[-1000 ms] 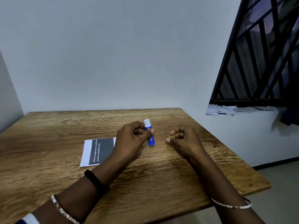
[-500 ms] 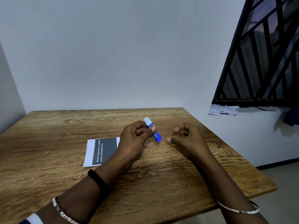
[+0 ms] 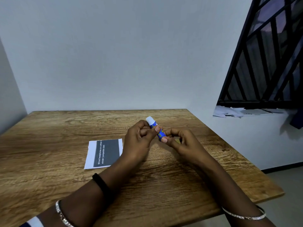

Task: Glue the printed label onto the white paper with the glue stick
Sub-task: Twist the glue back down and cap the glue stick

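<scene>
A blue glue stick (image 3: 153, 125) with a white cap is held tilted above the middle of the wooden table (image 3: 49, 128). My left hand (image 3: 138, 141) grips its upper half between thumb and fingers. My right hand (image 3: 179, 141) pinches its lower blue end with thumb and forefinger. To the left of my hands the printed label (image 3: 106, 153), dark grey with white text, lies on a sheet of white paper (image 3: 90, 154) flat on the table; my left hand covers their right edge.
The table stands against a pale wall, its right edge and front edge open to the floor. At the right, a black window grille (image 3: 268, 63) rises above a sill with loose paper scraps (image 3: 232, 111).
My left hand tilted the glue stick rightward, and my right hand moved left and took hold of its lower end.
</scene>
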